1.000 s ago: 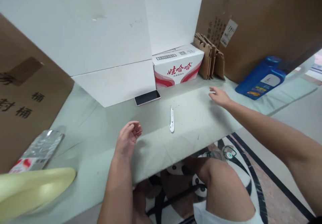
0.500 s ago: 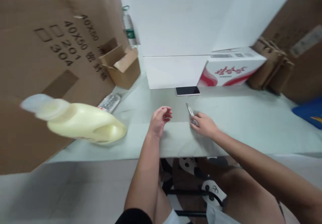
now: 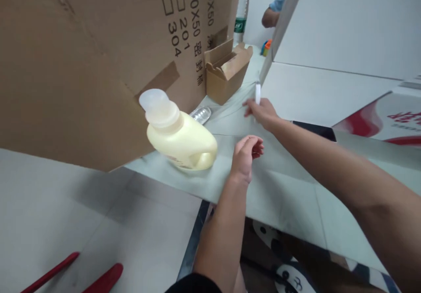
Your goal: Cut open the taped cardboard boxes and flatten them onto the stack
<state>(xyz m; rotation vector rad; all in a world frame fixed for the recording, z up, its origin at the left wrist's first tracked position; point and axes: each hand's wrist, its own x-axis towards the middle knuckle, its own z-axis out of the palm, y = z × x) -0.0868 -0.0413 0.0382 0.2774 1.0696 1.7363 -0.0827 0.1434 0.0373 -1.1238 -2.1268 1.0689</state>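
Observation:
My right hand (image 3: 263, 111) is closed around a slim white stick-like tool (image 3: 258, 93), held upright over the table near the small carton. The tool's lower part is hidden by my fingers. Closer to me, my left hand (image 3: 246, 155) rests by the table surface with its fingers loosely curled and apart, and I see nothing in it. Left of it stands a pale yellow jug-shaped bottle (image 3: 184, 141) with a translucent cap and a moulded handle. My right forearm partly covers a dark-screened phone (image 3: 314, 130) by the white panel.
A large cardboard box (image 3: 108, 65) fills the left side. An open small carton (image 3: 226, 71), a clear packet (image 3: 201, 115) and a water bottle (image 3: 241, 12) stand along it. White panels (image 3: 345, 25) and a red-and-white box (image 3: 378, 117) line the back. Another person's arm (image 3: 271, 17) shows behind.
The view has swung left. My right hand has carried the slim white tool from the table's middle leftward, toward the small carton. My left hand now lies closer to the yellow bottle.

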